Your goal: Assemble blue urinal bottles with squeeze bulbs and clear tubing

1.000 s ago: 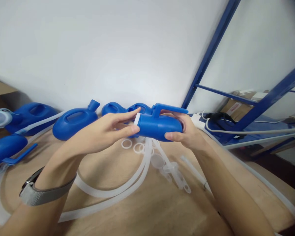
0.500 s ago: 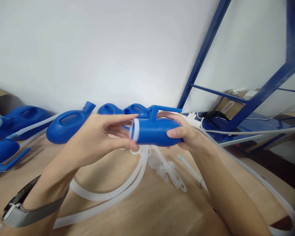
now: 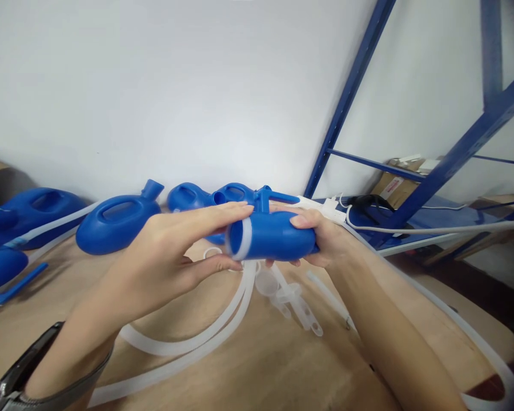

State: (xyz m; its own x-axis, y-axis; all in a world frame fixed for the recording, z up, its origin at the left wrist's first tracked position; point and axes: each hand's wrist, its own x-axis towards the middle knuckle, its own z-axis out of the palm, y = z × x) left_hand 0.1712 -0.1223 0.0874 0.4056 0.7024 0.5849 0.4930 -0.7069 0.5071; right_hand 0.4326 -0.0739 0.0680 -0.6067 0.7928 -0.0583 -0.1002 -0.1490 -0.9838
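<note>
My right hand is wrapped round the closed end of a blue plastic handled cup, its thumb on top. The cup lies on its side above the table, its open mouth facing left and its handle at the back. A translucent white sealing ring runs round the mouth. My left hand pinches this ring, with the fingers along its top edge and the thumb at its lower edge. Part of the cup's handle is hidden behind my right hand.
Several blue bottles with moulded handles, among them one bottle, stand by the wall. White tubing curves over the brown tabletop. Clear plastic caps with straps lie beyond my hands. A blue metal rack rises at the right.
The cup has turned so its mouth faces me more and its inside shows. Its handle has tipped back. My left hand stays at the ring; my right thumb sits higher on the body.
</note>
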